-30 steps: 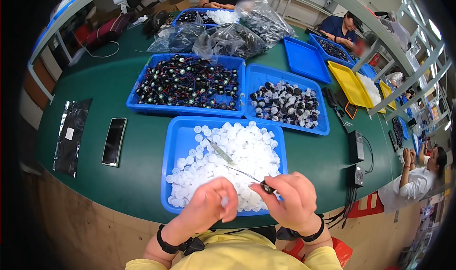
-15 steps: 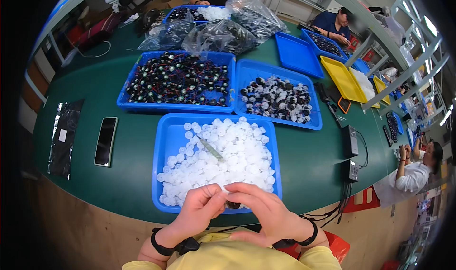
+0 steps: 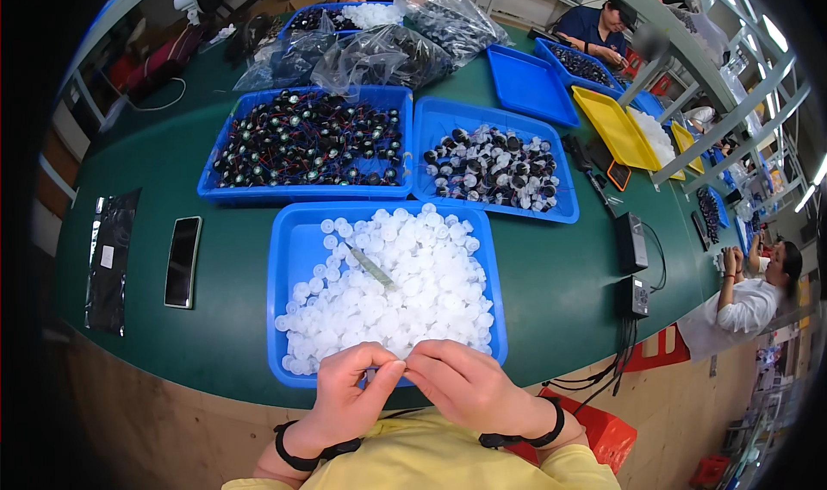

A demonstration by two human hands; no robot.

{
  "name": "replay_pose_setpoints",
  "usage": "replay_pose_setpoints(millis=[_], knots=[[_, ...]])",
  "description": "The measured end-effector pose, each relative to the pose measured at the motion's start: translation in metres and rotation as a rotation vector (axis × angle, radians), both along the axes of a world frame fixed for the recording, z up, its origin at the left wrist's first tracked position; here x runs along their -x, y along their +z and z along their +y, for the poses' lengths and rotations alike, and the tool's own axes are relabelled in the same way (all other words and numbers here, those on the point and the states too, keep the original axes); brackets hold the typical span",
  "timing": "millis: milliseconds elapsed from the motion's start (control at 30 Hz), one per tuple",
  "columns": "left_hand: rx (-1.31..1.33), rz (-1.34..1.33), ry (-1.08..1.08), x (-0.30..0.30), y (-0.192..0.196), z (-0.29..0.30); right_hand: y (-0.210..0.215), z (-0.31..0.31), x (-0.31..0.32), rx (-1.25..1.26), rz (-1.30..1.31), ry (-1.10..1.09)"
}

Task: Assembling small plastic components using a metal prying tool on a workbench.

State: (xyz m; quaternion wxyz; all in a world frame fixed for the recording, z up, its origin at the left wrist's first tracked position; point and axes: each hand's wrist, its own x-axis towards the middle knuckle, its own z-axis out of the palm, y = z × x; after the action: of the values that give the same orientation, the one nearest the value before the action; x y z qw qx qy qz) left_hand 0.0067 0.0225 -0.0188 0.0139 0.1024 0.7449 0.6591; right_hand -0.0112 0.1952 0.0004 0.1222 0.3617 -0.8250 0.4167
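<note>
Over the near edge of a blue tray (image 3: 277, 257) my two hands meet fingertip to fingertip. My left hand (image 3: 353, 395) is closed in a pinch, thumb against forefinger. Fingers pressed together, my right hand (image 3: 469, 391) closes from the other side. Whatever lies between the fingertips is mostly hidden; only a thin dark bit shows. Just beyond them, white translucent plastic caps (image 3: 422, 274) fill much of the tray, and a greenish strip (image 3: 372, 268) rests on top.
Behind stand a blue tray of dark wired round parts (image 3: 301, 141) and another of parts with clear caps (image 3: 500, 167). A phone (image 3: 183, 262) and black bag (image 3: 112, 262) lie left; black boxes (image 3: 633, 242) with cables stand right. Co-workers (image 3: 594, 29) sit beyond.
My right hand has closed in toward the left, its fingers now together. The dark round part seen by it earlier is now hidden. The view has shifted slightly.
</note>
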Motion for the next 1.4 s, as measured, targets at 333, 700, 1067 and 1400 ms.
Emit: replay_pose_setpoints(millis=[333, 700, 1067, 1400], knots=[[-0.328, -0.149, 0.009, 0.002, 0.001, 0.001, 0.0, 0.002, 0.001, 0.044, -0.248, 0.104], [-0.207, -0.118, 0.002, 0.002, -0.004, -0.006, 0.0, 0.001, 0.004, -0.088, 0.028, -0.059], [-0.554, -0.326, -0.066, 0.012, 0.014, -0.015, 0.018, 0.011, 0.0, 0.121, -0.063, -0.069], [-0.867, -0.375, -0.2, 0.014, 0.006, -0.017, 0.018, -0.001, 0.001, 0.05, 0.031, -0.055]])
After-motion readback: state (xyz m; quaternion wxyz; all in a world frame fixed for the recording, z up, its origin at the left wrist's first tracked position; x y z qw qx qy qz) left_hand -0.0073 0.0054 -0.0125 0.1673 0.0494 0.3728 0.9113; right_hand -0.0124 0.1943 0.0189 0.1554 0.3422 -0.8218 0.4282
